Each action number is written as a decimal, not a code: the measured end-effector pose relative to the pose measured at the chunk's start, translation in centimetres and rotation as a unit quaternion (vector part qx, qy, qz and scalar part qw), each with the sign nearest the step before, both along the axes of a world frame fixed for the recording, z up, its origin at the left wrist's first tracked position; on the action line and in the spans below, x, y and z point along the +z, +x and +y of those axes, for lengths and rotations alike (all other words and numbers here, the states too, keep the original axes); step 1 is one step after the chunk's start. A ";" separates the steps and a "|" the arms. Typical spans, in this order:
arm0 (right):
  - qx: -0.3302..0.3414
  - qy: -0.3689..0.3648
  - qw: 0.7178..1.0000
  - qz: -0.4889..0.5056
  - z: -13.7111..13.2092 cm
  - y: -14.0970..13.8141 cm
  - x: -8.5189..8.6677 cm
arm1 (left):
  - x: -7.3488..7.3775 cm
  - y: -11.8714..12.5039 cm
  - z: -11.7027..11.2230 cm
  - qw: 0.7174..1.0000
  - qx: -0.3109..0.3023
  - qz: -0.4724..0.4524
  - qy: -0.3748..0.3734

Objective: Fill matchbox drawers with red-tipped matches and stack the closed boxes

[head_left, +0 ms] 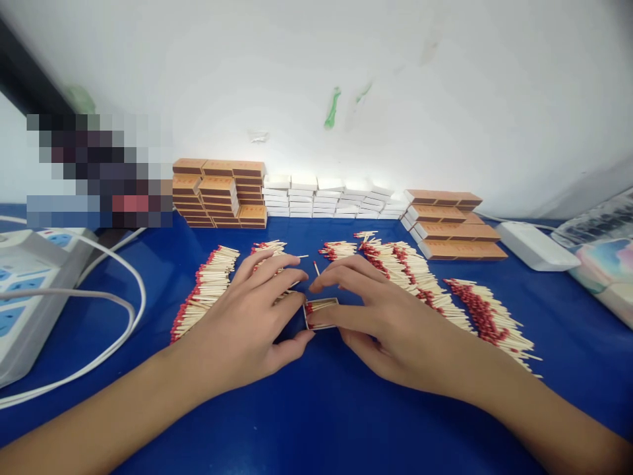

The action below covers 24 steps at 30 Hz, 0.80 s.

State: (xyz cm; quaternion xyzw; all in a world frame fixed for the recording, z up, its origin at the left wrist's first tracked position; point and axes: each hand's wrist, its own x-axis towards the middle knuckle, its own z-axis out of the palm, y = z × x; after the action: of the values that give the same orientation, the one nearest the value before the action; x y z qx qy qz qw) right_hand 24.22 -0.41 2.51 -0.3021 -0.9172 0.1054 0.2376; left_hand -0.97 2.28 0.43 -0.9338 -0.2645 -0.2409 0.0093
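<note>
A small white matchbox tray [322, 326] with red-headed matches [324, 304] in it lies on the blue table between my hands. My left hand [252, 313] has its thumb and index finger at the tray's left end, gripping its corners. The index finger of my right hand [390, 310] reaches over the tray and touches the matches inside. Its other fingers are spread, with nothing seen in them. Just beyond these fingertips is a single match [316, 268]. Rows of loose matches [205, 290] lie left of the tray, partly behind my left hand. More matches [487, 316] lie on the right.
Brown matchboxes [217, 191] are stacked at the back left, others [459, 249] at the back right. White trays [326, 198] form a stack between them along the wall. A power strip [30, 297] with white cables stands left; a white adapter [537, 245] lies right.
</note>
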 end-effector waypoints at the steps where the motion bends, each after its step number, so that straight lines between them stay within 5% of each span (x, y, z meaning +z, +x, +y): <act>1: -0.002 0.000 1.000 0.000 0.1 0.1 -0.1 | 0.0 0.0 0.0 1.000 0.001 -0.001 0.000; 24: -0.042 0.023 0.999 -0.009 0.6 0.6 -0.2 | -0.2 -0.1 -0.1 1.000 0.007 0.002 0.003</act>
State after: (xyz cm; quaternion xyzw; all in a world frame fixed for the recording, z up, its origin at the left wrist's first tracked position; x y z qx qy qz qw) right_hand 24.81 0.18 2.32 -0.3356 -0.9081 0.0710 0.2401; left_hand -1.06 2.14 0.27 -0.9323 -0.2706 -0.2395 0.0149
